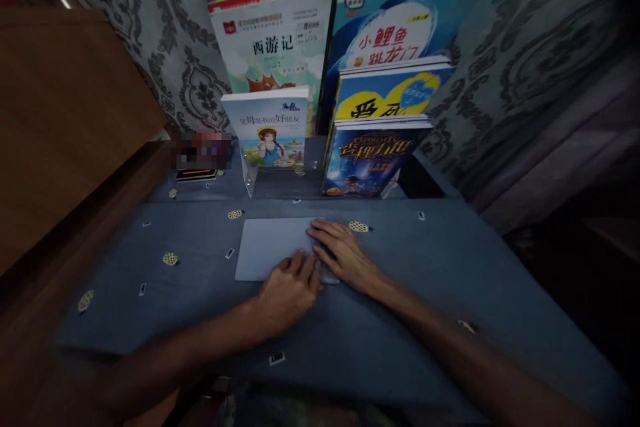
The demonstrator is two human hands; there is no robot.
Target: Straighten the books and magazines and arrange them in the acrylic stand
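Note:
A pale sheet of paper lies flat on the cloth-covered table in front of me, its long side running left to right. My left hand rests on its lower right part, palm down, with the fingers slightly bent and their tips on the paper. Over the right end of the sheet lies my right hand, its fingers stretched out to the left. The fingertips of both hands come close together near the paper's right side. Part of that end is hidden under them.
Beyond the paper, a clear stand holds several upright books, among them a dark blue one and a white one. A small dark stack lies at the back left. The blue tablecloth has pineapple prints. A wooden panel rises at left.

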